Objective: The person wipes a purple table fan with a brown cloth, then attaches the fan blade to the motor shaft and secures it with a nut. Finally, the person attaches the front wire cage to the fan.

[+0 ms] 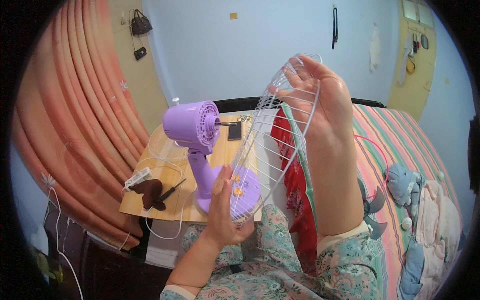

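Note:
Between my hands a white wire fan grille [274, 142] is held tilted, its rim toward the right. My left hand [223, 212] grips its lower edge, fingers up along the wires and thumb near the rim. My right hand [327, 92] holds the upper edge, palm against the rim and fingers around the wires. Just left of the grille stands a purple desk fan [190, 122] with its metal shaft [227, 123] bare. Its round base [252, 182] shows partly through the wires. Another wire grille [167, 145] lies behind the fan, partly hidden.
The wooden table [195, 212] holds a phone [234, 131], a screwdriver [172, 193], a white power strip [138, 178] and a dark brown item [145, 193]. On the striped bed [380, 122] are grey fan blades [375, 205], a pink ring [385, 152] and clothes [432, 215].

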### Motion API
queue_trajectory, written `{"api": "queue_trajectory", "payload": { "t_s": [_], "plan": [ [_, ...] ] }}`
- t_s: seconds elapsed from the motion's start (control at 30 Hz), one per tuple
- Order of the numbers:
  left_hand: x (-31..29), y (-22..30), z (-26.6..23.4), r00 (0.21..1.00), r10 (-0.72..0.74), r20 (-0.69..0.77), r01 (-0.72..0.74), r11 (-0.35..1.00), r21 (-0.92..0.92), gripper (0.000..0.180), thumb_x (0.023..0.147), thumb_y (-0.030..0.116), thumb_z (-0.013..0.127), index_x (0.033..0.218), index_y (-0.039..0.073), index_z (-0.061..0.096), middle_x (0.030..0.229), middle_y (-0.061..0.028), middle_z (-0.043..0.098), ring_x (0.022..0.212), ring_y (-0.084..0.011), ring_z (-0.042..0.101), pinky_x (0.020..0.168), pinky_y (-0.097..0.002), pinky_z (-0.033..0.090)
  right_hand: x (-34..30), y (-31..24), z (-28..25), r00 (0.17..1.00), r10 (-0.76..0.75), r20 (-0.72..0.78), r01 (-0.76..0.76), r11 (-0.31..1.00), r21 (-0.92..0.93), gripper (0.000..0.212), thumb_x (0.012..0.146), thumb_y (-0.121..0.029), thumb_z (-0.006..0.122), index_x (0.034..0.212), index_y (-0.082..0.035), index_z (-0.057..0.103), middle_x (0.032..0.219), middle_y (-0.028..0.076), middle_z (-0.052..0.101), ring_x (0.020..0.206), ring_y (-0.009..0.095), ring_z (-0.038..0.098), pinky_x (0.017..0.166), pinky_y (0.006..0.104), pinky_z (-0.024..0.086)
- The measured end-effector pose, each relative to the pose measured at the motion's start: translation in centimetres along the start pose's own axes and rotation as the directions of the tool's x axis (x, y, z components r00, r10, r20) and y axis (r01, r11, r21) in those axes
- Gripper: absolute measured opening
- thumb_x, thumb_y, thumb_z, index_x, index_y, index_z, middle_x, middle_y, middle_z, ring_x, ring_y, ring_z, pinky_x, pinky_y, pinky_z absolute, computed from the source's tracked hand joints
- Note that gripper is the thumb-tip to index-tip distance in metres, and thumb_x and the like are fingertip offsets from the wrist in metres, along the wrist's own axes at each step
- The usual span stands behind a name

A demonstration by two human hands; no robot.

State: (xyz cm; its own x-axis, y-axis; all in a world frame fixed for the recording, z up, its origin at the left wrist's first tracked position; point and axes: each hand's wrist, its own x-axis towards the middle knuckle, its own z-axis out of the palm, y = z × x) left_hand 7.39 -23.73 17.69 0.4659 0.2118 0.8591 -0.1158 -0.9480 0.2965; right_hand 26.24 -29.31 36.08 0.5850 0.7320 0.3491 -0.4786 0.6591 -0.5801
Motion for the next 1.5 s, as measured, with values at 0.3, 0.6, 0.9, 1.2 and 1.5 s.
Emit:
{"api": "queue_trajectory", "payload": {
  "t_s": [0.3, 0.6, 0.9, 1.2, 1.5],
  "plan": [
    [-0.1, -0.2, -1.7, 0.740, -0.210, -0.639, 0.045, 0.963, -0.264, 0.060, 0.080, -0.007, 0.039, 0.140, -0.006, 0.029, 0.139, -0.0211, 0.037, 0.132, -0.0307, 0.037, 0.106, -0.0417, 0.035, 2.1, 2.2, 2.8, 0.902, 0.114, 0.417, -0.118, 0.993, -0.016, 0.039, 0.094, -0.020, 0.056, 0.123, 0.004, 0.048, 0.141, 0.015, 0.042, 0.137, 0.031, 0.031, 0.108, 0.0525, 0.027],
    [-0.7, 2.1, -5.3, 0.572, -0.342, -0.746, 0.036, 0.919, -0.393, 0.061, 0.083, -0.011, 0.029, 0.143, -0.001, 0.031, 0.150, -0.0175, 0.030, 0.137, -0.0297, 0.035, 0.104, -0.0427, 0.041, -1.9, 7.8, -11.1, 0.709, -0.346, 0.614, 0.514, -0.343, -0.786, 0.062, 0.087, -0.024, 0.065, 0.142, -0.008, 0.040, 0.149, 0.017, 0.033, 0.140, 0.035, 0.026, 0.111, 0.0568, 0.015],
    [0.0, 3.3, -5.2, 0.684, -0.288, -0.670, 0.085, 0.944, -0.319, 0.071, 0.076, -0.016, 0.030, 0.146, -0.001, 0.026, 0.152, -0.0184, 0.026, 0.139, -0.0326, 0.030, 0.111, -0.0484, 0.031, 1.6, 17.5, -12.9, 0.852, -0.161, 0.498, 0.511, 0.049, -0.858, 0.073, 0.089, -0.035, 0.061, 0.148, -0.007, 0.028, 0.154, 0.016, 0.023, 0.142, 0.035, 0.023, 0.111, 0.0572, 0.016],
    [0.2, 2.9, -2.5, 0.806, -0.130, -0.577, 0.021, 0.981, -0.193, 0.071, 0.075, -0.015, 0.033, 0.144, 0.003, 0.032, 0.149, -0.0200, 0.030, 0.138, -0.0331, 0.031, 0.110, -0.0524, 0.032, 2.6, 18.1, -14.6, 0.886, -0.150, 0.439, 0.464, 0.308, -0.831, 0.071, 0.090, -0.028, 0.062, 0.147, -0.002, 0.026, 0.153, 0.023, 0.021, 0.142, 0.037, 0.022, 0.113, 0.0461, 0.020],
    [0.7, 1.8, -1.9, 0.801, -0.055, -0.596, -0.002, 0.996, -0.094, 0.070, 0.075, -0.014, 0.034, 0.144, -0.001, 0.031, 0.148, -0.0213, 0.031, 0.138, -0.0325, 0.032, 0.111, -0.0499, 0.031, 4.5, 20.3, -14.2, 0.868, -0.134, 0.478, 0.489, 0.394, -0.778, 0.070, 0.091, -0.025, 0.061, 0.146, 0.000, 0.026, 0.153, 0.025, 0.020, 0.141, 0.039, 0.023, 0.113, 0.0410, 0.023]
  ]
}}
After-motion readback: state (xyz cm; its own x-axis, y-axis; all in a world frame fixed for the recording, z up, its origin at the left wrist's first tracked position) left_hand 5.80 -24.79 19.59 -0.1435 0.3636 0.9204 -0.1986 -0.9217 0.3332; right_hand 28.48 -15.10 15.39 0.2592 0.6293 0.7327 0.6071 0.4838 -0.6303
